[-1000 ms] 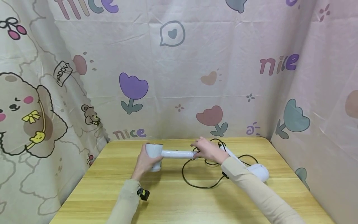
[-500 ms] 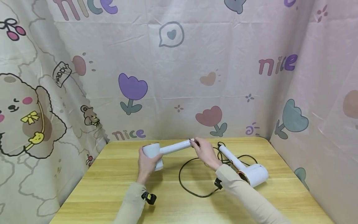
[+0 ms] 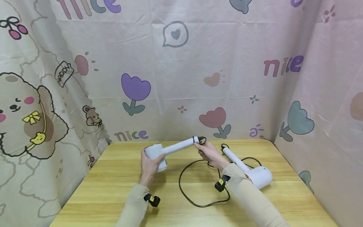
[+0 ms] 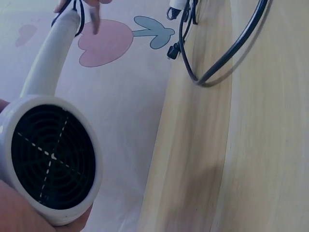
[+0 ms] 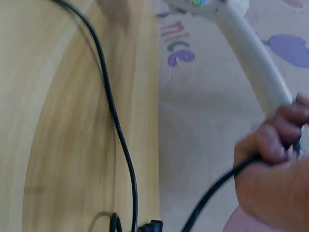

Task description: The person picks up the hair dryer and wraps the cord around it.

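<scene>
My left hand (image 3: 149, 165) grips a white hair dryer (image 3: 154, 151) round its barrel, thumb across the front. The left wrist view shows the dryer's black grille (image 4: 53, 157), with fingers and palm round the rim below. Raised off the table, its handle (image 3: 180, 146) slants up to the right. My right hand (image 3: 212, 155) is at the handle's end, fingertips against it. Its curled fingers hold the black power cord (image 5: 217, 186), which runs out of the fist in the right wrist view. A dark band and coiled cord sleeve (image 3: 201, 138) show above the fingers.
A second white hair dryer (image 3: 261, 177) lies on the wooden table (image 3: 113, 195) at the right, partly behind my right forearm. Its handle (image 3: 235, 159) points to the back. A loop of black cord (image 3: 181, 186) spreads over the table's middle. A printed curtain (image 3: 175, 78) hangs behind.
The held dryer has tilted, its handle end rising from level. My right hand has shifted from over the handle's end to below it, and the cord loop has slid toward the front.
</scene>
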A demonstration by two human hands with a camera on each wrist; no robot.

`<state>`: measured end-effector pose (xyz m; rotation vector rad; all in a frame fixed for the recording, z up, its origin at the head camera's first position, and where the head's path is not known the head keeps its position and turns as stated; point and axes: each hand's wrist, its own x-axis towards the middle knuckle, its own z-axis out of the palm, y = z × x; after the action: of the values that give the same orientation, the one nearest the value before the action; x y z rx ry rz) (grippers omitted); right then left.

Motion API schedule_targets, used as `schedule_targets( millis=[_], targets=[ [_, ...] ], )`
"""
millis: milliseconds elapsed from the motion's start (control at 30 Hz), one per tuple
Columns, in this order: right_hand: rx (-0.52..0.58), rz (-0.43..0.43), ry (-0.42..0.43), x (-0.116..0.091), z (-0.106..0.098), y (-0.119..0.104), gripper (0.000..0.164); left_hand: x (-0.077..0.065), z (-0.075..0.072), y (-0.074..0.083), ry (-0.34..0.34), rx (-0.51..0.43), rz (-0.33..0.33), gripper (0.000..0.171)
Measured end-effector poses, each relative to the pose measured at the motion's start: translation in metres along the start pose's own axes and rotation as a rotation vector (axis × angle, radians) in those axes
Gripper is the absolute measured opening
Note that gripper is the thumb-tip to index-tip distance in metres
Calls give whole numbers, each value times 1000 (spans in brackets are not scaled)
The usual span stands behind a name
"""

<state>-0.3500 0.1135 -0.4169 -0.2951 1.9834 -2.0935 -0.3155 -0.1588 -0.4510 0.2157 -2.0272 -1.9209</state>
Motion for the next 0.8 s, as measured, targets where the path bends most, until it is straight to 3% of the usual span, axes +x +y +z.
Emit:
schedule_targets(
  millis=[67,167,600,800],
  targets=[
    [2,14,-102,0,-6,0,23,1,0,0,-17,-6,-2,90],
    [-20,5,-171,0,-13,2,23,1,0,0,-36,1,-4,89],
    [-58,-127,-194,-5,-16,14,21,-1,0,2,-122,-74,-205,92],
    [-216,-188,-243,-9,-23,15,20,2,-2,5,-145,-88,-252,83]
  ],
)
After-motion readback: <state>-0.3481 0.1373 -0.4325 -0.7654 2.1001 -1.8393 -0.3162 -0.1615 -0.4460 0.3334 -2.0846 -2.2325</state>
